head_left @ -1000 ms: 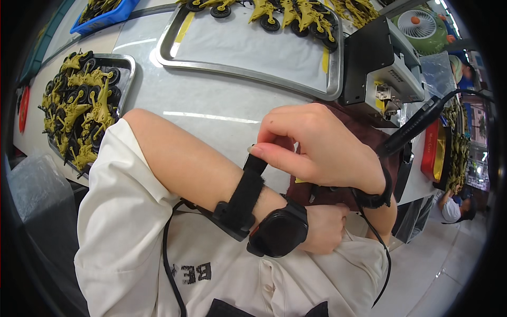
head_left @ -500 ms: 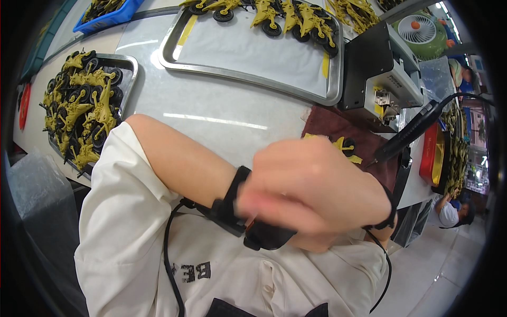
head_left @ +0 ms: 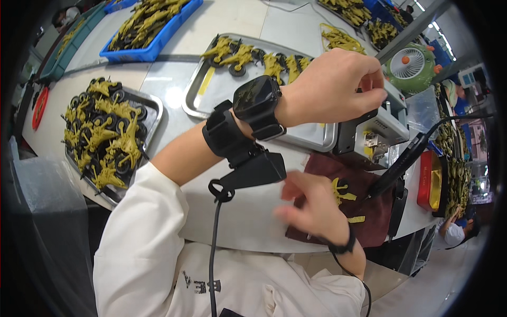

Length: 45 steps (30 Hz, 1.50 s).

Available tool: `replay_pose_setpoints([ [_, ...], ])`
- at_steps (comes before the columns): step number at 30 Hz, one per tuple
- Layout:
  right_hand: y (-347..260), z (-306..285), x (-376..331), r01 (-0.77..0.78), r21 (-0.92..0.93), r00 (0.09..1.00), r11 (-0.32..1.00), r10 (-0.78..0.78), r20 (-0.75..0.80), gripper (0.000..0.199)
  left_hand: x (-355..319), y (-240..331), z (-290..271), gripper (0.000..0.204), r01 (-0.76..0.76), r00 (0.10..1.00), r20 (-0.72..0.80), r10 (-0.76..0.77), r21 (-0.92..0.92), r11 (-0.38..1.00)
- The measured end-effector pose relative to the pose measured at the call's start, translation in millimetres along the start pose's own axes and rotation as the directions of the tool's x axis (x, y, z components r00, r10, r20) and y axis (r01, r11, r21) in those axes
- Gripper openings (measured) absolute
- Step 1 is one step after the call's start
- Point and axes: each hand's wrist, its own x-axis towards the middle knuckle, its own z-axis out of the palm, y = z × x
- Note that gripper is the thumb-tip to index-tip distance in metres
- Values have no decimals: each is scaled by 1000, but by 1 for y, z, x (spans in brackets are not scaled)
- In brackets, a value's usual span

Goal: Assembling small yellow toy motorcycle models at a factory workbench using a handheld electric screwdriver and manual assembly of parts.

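Observation:
My left hand (head_left: 338,87), a black watch (head_left: 257,100) on its wrist, is stretched out over the right part of a metal tray (head_left: 194,84), near a grey and black machine (head_left: 377,134). Its fingers are curled in toward the thumb; what they hold, if anything, is hidden. Lower down, my right hand (head_left: 317,203) is blurred, thumb and fingers apart, at the left edge of a maroon cloth (head_left: 364,227). On the cloth lies a yellow toy motorcycle part (head_left: 343,193) with a black wheel. A black corded pen-shaped tool (head_left: 398,164) slants above it.
A second metal tray (head_left: 156,116) at the left is heaped with yellow toy motorcycles (head_left: 105,132). Behind stands a blue bin (head_left: 153,53) of similar toys. A green fan (head_left: 412,63) and a red box (head_left: 428,182) are on the right. Another person (head_left: 457,232) is at far right.
My hands were together in front of my body and have parted. The left has moved up and out over the tray; the right has opened beside the cloth. The view has shifted.

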Motion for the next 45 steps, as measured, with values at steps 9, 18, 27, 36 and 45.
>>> replay_pose_setpoints([
  [9,-62,10,29,-58,752,987,656,-74,140,60,4,-35,32,12,-262,965,87,248,393,882],
  [18,-52,7,42,-85,941,993,327,-53,108,50,-42,-45,69,13,-587,800,489,347,518,622],
  [27,-49,-25,7,406,265,904,875,-341,-258,39,-37,-33,57,15,-601,758,604,246,499,625],
  [36,-52,-58,28,348,-442,821,827,-496,-282,74,-38,-21,74,18,-617,611,790,49,437,654],
  [45,-37,-28,10,415,-680,785,604,-616,-69,34,-56,-31,91,19,-461,729,680,76,406,789],
])
